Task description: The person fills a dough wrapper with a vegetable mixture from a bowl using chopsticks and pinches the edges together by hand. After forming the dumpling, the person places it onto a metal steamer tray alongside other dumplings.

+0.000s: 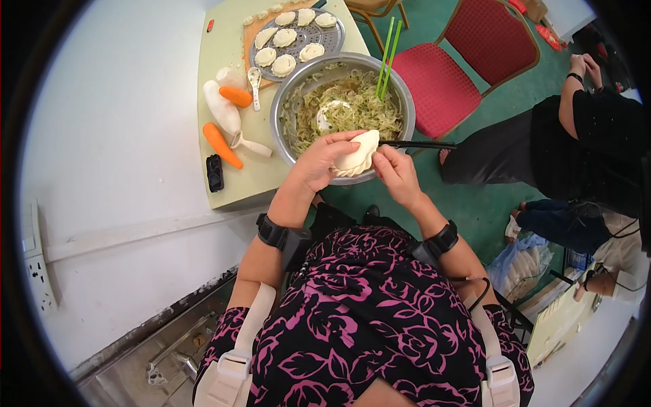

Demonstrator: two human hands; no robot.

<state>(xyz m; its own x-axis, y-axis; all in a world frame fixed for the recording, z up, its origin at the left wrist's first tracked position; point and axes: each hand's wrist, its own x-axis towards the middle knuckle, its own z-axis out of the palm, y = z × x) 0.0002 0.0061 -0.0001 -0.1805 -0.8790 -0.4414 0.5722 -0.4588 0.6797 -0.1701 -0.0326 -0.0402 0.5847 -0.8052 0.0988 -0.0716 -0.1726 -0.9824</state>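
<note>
Your dumpling is smooth, matt white dough, the mixing bowl shiny metal, the steamer tray duller perforated metal, the green chopsticks glossy plastic, and the chair seat rough red cloth.

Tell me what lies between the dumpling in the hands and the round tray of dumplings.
In the head view, a metal bowl of shredded filling lies between the dumpling and the tray; two green chopsticks lean on its far rim.

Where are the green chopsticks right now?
In the head view, the green chopsticks lean on the far right rim of the metal bowl of shredded filling, beside the red chair.
</note>
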